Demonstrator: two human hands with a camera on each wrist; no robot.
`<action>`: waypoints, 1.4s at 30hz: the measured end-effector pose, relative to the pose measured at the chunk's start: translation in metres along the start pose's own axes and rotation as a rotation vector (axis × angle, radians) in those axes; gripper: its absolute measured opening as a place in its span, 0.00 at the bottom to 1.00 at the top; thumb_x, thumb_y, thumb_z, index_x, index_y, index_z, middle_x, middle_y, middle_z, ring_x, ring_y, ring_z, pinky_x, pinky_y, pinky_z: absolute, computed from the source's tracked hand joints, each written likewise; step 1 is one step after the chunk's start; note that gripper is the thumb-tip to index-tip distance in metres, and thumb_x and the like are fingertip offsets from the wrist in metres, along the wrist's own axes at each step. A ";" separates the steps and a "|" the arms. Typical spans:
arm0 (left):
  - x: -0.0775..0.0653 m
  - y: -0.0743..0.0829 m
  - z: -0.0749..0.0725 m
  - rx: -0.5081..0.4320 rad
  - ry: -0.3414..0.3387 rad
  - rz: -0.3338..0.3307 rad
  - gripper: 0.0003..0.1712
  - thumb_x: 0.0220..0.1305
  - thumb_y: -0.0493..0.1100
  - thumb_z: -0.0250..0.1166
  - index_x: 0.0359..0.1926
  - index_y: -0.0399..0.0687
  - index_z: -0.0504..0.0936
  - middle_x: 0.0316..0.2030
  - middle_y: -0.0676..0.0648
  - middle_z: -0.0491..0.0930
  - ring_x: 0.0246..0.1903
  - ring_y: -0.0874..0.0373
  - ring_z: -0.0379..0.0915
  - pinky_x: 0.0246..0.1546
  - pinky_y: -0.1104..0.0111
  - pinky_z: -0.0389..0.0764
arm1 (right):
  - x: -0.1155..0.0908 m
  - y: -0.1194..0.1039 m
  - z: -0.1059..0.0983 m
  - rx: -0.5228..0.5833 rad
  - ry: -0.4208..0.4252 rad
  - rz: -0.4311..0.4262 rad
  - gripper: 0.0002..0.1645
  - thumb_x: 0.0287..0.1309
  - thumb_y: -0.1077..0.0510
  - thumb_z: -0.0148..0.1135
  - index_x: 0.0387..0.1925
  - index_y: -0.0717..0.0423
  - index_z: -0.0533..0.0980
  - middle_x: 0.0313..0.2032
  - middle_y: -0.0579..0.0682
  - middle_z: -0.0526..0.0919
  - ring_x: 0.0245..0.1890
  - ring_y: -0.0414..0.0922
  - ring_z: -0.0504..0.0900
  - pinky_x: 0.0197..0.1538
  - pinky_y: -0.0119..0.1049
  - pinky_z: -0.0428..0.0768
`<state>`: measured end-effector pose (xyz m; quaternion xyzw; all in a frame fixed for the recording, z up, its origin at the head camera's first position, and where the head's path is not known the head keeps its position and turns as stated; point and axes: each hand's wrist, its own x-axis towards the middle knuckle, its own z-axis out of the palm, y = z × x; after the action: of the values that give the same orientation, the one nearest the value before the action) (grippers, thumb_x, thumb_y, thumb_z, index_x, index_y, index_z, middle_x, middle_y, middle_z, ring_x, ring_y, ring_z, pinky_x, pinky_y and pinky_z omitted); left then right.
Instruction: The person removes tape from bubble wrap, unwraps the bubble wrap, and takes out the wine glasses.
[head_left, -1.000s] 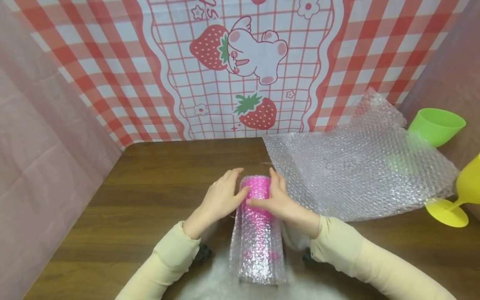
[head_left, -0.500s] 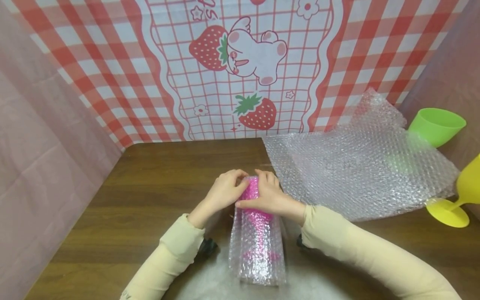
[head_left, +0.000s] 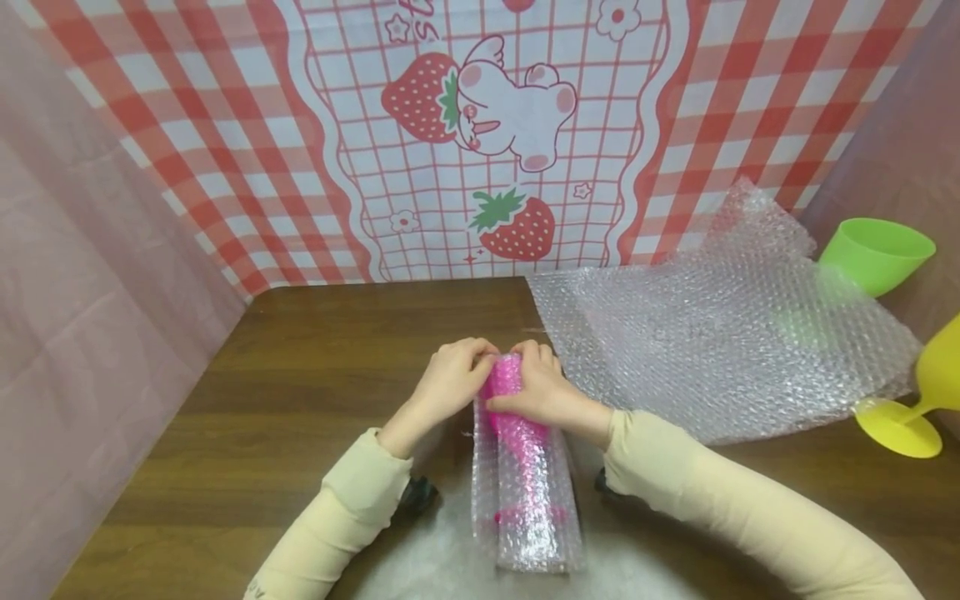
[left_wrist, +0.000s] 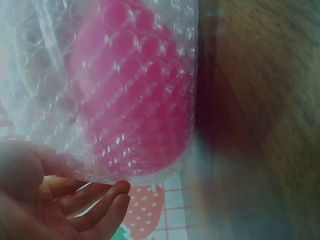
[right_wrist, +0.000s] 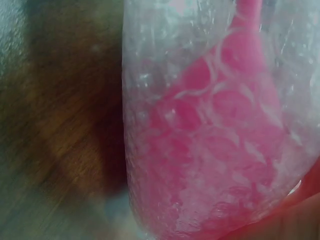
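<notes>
A pink plastic goblet (head_left: 527, 432) lies on its side, rolled in clear bubble wrap (head_left: 536, 546), its bowl end away from me and its foot toward me. At the bowl end my left hand (head_left: 448, 382) pinches the edge of the wrap between thumb and fingers. My right hand (head_left: 546, 392) grips the roll from the right, thumb across the top and fingers bent over the far end. Pink shows through the bubbles in both wrist views, the goblet (left_wrist: 130, 90) filling much of the left one. Most of the right hand is out of its wrist view.
A loose sheet of bubble wrap (head_left: 705, 350) covers the right of the wooden table (head_left: 300, 400). Beyond it is a green cup (head_left: 873, 258), partly behind the sheet. A yellow goblet (head_left: 941, 367) stands at the right edge. A strawberry-print cloth (head_left: 517, 225) hangs behind.
Both hands have come closer together at the bowl end, the right moving left over the roll. The wrapped goblet has turned slightly, its near end shifting right, and a wrap flap shows along its left side.
</notes>
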<state>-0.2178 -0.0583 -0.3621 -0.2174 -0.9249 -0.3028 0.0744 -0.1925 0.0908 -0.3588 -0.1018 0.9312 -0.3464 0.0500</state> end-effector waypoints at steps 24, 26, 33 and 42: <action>-0.003 -0.004 -0.003 -0.043 0.040 -0.074 0.11 0.61 0.40 0.53 0.36 0.49 0.83 0.19 0.53 0.74 0.14 0.63 0.59 0.15 0.71 0.65 | -0.001 0.006 -0.009 0.200 -0.033 0.040 0.41 0.36 0.56 0.69 0.52 0.65 0.59 0.48 0.63 0.66 0.45 0.55 0.71 0.46 0.46 0.77; -0.004 -0.004 -0.003 -0.039 0.047 -0.076 0.11 0.61 0.40 0.53 0.35 0.49 0.83 0.21 0.52 0.76 0.15 0.63 0.60 0.16 0.71 0.66 | -0.001 0.007 -0.010 0.219 -0.043 0.036 0.41 0.37 0.57 0.68 0.52 0.66 0.59 0.48 0.63 0.65 0.45 0.55 0.71 0.46 0.46 0.77; -0.005 -0.004 -0.004 -0.029 0.057 -0.091 0.11 0.62 0.40 0.53 0.35 0.48 0.83 0.20 0.52 0.75 0.14 0.63 0.58 0.15 0.71 0.64 | -0.002 0.012 -0.010 0.273 -0.064 0.021 0.39 0.37 0.59 0.66 0.52 0.67 0.58 0.47 0.63 0.66 0.43 0.54 0.71 0.43 0.43 0.78; -0.007 -0.007 -0.006 -0.004 0.083 -0.066 0.10 0.60 0.40 0.54 0.34 0.48 0.83 0.18 0.52 0.73 0.14 0.62 0.60 0.16 0.71 0.65 | -0.003 0.016 -0.012 0.354 -0.091 0.031 0.40 0.38 0.60 0.65 0.53 0.67 0.56 0.48 0.65 0.66 0.40 0.54 0.73 0.36 0.39 0.80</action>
<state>-0.2152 -0.0694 -0.3633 -0.1741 -0.9272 -0.3156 0.1022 -0.1941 0.1112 -0.3602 -0.0923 0.8539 -0.4992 0.1145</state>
